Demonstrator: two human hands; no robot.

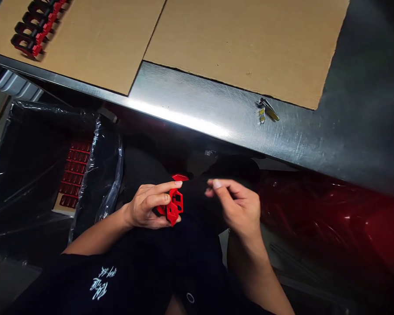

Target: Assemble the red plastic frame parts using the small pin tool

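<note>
While the left hand (147, 205) grips the red plastic piece (174, 213), the right hand (236, 208) is half open and empty, just beside it. The piece's long side runs near to far.

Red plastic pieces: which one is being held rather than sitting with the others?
The red piece held in the left hand, over the lap. The other red pieces lie packed in rows inside the black plastic liner, untouched.

The person is wearing a black top (157, 267), which is carrying white brush-style lettering (98, 283) on its left side and a small white ring (190, 298) low near the middle. Bare forearms (95, 234) are showing beyond the dark fabric, leading to an uncovered left hand (149, 205) and right hand (238, 205).
</note>
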